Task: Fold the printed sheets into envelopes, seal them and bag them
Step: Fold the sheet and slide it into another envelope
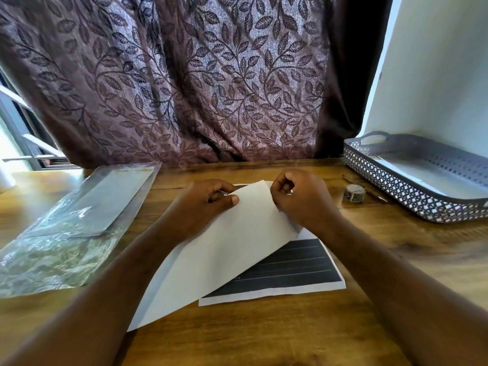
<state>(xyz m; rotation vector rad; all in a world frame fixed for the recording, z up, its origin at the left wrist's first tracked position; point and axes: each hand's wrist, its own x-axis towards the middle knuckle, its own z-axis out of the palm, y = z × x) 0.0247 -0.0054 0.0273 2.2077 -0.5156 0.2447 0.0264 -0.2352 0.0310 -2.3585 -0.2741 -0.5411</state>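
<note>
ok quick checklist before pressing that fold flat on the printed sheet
1. Both hands on the sheet: ok, left hand and right hand pinch the folded-over flap of the printed sheet at its far end.
2. Flap corner lined up with the far edge: cannot tell, hands hide it.
3. Sheet lying on the table: ok.
4. Tape roll close by for sealing: ok, right of the hands.
5. Plastic bag ready: ok, at left.
6. Basket away from the sheet: ok.

Printed sheet (277, 270) mid-table (264, 334), plastic bags (66, 233) left, basket (396, 186) right (tape roll (355, 193) beside it)
</note>
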